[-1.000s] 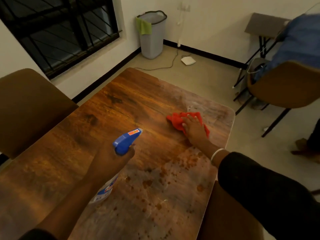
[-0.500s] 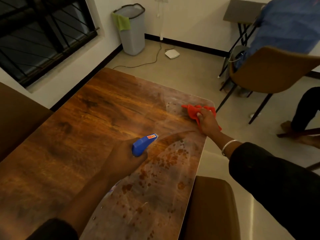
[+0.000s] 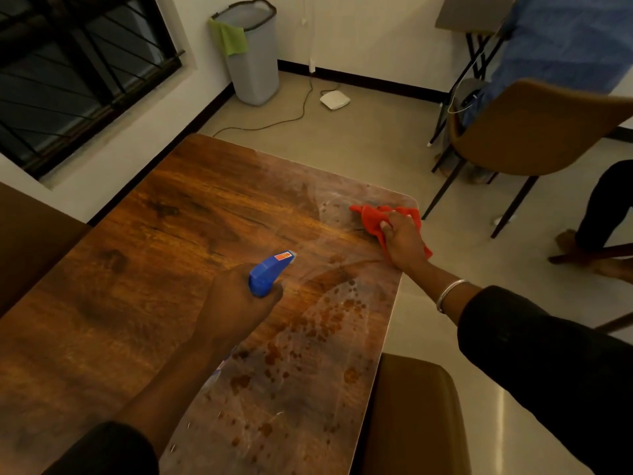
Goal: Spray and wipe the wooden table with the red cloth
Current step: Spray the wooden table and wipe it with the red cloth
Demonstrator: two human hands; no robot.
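A: What has changed in the last second?

B: The right hand (image 3: 402, 240), fingers bunched around the red cloth (image 3: 376, 217), has swept it from mid-table to the wooden table's (image 3: 164, 234) far right corner.

A: And the left hand (image 3: 236, 310)?

B: Still gripping the blue spray bottle (image 3: 269, 274); droplets nearer remain unwiped.

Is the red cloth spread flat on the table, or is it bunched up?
Bunched up. The red cloth is crumpled under the right hand, pressed on the wooden table near its far right corner.
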